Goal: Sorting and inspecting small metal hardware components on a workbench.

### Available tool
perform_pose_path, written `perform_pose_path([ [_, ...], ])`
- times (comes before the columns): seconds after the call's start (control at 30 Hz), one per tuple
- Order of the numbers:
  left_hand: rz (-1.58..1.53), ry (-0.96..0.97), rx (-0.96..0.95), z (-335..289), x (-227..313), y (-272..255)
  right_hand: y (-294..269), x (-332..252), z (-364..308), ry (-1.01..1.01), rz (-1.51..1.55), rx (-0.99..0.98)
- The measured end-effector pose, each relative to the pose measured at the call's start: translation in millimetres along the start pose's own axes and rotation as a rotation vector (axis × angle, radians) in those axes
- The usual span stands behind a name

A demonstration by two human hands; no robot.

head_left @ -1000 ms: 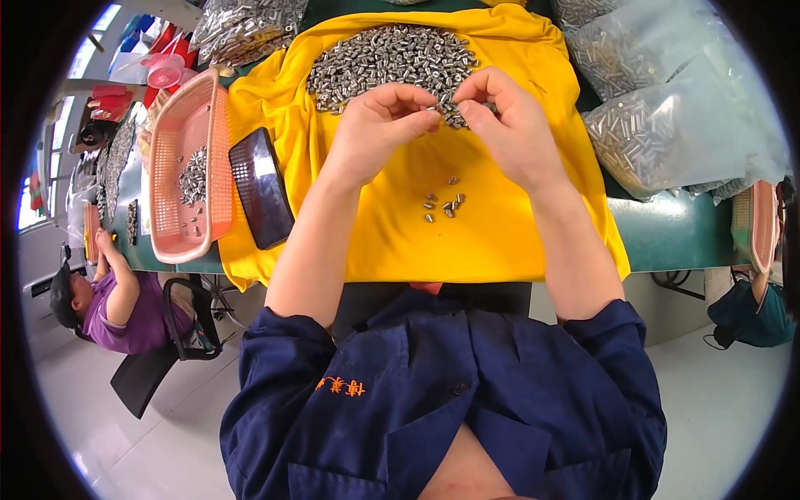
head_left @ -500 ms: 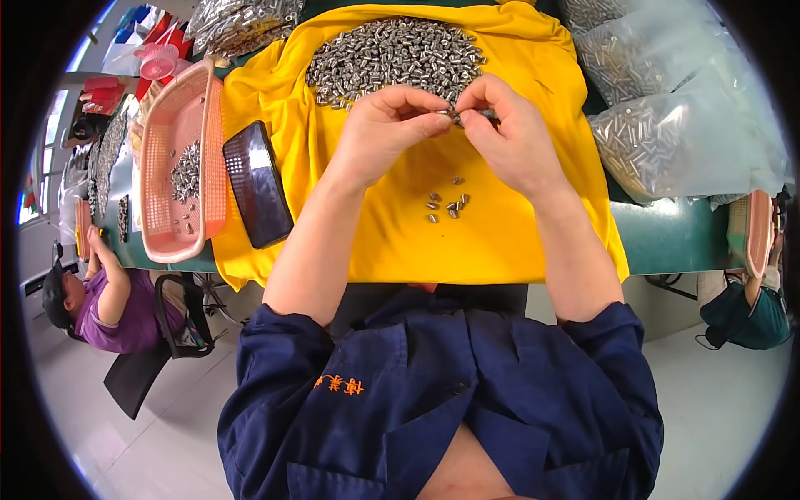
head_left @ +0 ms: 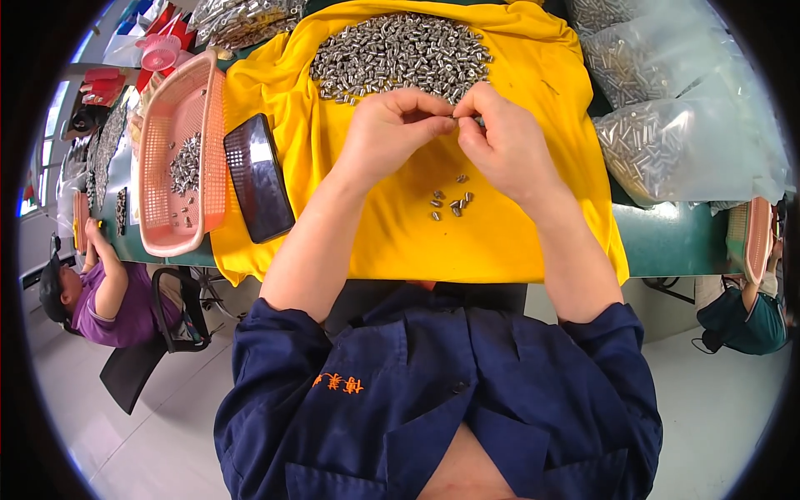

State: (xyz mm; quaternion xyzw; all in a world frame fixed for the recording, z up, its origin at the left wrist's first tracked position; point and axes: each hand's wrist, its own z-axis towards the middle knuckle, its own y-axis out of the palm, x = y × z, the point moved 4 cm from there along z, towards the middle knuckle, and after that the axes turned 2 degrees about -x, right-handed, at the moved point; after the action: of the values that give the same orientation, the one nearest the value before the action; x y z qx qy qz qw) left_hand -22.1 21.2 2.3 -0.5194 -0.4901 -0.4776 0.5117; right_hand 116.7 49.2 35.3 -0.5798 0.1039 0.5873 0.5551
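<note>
Yellow cloth [head_left: 533,242] carries a big pile [head_left: 400,52] of unworked metal parts and only a few finished ones [head_left: 451,202], while one small part [head_left: 457,117] is pinched between both hands [head_left: 454,133] just above it.

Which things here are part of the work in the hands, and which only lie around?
In use: left hand, right hand, metal parts heap, small sorted group, yellow cloth.
Lying about: phone, pink basket, clear bags.
</note>
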Motion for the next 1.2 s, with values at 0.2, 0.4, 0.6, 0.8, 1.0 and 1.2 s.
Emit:
perform_pose_path([
  [0.2,0.409,0.094,0.067,-1,11,2,3,7,0,0.027,-0.118,-0.028],
  [0.4,-0.095,-0.020,0.052,2,0,-5,-11,14,-1,0.120,0.124,0.092],
  [0.6,-0.254,-0.059,-0.027,1,-7,-5,-7,9,1,0.136,0.246,0.080],
  [0.8,-0.601,-0.123,-0.055,-2,-5,0,-6,8,1,0.101,0.312,0.075],
  [1.0,-0.637,-0.070,-0.106,-2,-4,5,-1,10,0,0.114,0.426,0.053],
  [1.2,-0.512,-0.011,-0.057,-2,-5,4,-5,-2,-1,0.003,0.061,0.073],
])
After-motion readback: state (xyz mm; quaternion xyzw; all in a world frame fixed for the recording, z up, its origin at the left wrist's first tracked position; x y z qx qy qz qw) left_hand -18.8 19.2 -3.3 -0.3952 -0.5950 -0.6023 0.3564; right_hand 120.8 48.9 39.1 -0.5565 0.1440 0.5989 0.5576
